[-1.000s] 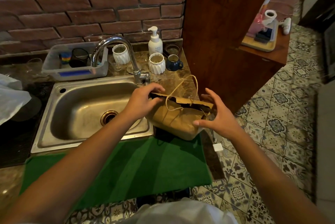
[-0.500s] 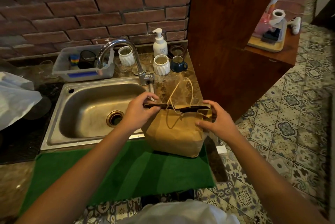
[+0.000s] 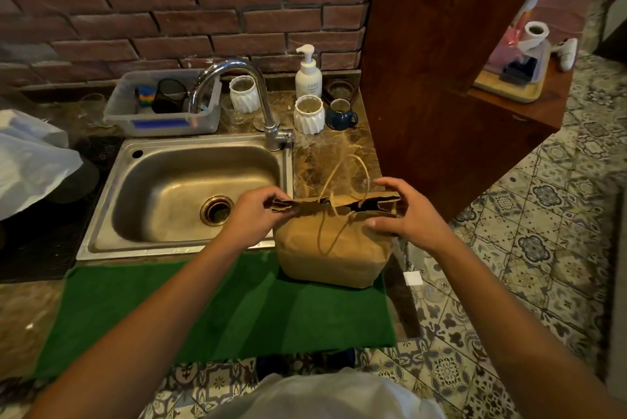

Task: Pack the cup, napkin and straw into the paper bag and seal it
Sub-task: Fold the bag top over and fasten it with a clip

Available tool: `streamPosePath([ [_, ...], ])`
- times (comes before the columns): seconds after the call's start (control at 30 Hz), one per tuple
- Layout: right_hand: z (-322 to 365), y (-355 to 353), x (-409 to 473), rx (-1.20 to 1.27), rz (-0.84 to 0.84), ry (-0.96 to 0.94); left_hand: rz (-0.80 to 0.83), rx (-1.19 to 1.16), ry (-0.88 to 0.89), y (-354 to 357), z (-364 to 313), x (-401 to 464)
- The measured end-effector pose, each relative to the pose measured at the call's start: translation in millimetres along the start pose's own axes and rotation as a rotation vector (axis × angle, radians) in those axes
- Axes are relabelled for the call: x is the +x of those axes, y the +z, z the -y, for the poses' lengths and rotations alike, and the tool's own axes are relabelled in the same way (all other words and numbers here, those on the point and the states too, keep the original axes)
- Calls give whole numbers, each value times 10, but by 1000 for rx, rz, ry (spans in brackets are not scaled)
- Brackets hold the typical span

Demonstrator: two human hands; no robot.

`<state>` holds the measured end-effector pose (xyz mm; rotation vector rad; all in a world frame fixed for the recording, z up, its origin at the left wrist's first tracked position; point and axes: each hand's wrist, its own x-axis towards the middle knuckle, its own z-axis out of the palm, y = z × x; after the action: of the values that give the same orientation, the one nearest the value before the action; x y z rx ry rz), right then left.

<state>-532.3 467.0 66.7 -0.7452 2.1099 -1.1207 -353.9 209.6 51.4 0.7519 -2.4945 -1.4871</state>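
Note:
A brown paper bag [image 3: 334, 249] with twine handles stands upright on the right end of a green mat [image 3: 203, 310], beside the sink. My left hand [image 3: 254, 215] pinches the left end of the bag's top edge. My right hand [image 3: 410, 215] grips the right end of that edge, thumb in front. The top edges are pressed nearly together, with a narrow dark gap still showing. The cup, napkin and straw are not visible; the bag's inside is hidden.
A steel sink [image 3: 135, 215] with a tap [image 3: 237, 93] lies to the left. Behind the bag stand a soap dispenser [image 3: 308, 74], white ribbed cups [image 3: 308, 114] and a blue mug [image 3: 340, 114]. A wooden cabinet [image 3: 434, 79] rises at the right. The counter edge drops to tiled floor.
The bag went from tilted to standing upright on the mat. Both hands shifted to the ends of its top and drew the opening almost closed.

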Motion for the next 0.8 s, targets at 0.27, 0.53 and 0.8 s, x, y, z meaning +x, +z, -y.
streamPosePath([
  [0.27, 16, 149, -286, -562, -436, -269, -15, -14, -15, -111, 71, 81],
  [0.53, 90, 115, -202, -711, -440, -414, 69, 163, 144, -200, 20, 182],
  [0.8, 123, 88, -92, -332, -233, -312, 139, 52, 148, -231, -73, 124],
])
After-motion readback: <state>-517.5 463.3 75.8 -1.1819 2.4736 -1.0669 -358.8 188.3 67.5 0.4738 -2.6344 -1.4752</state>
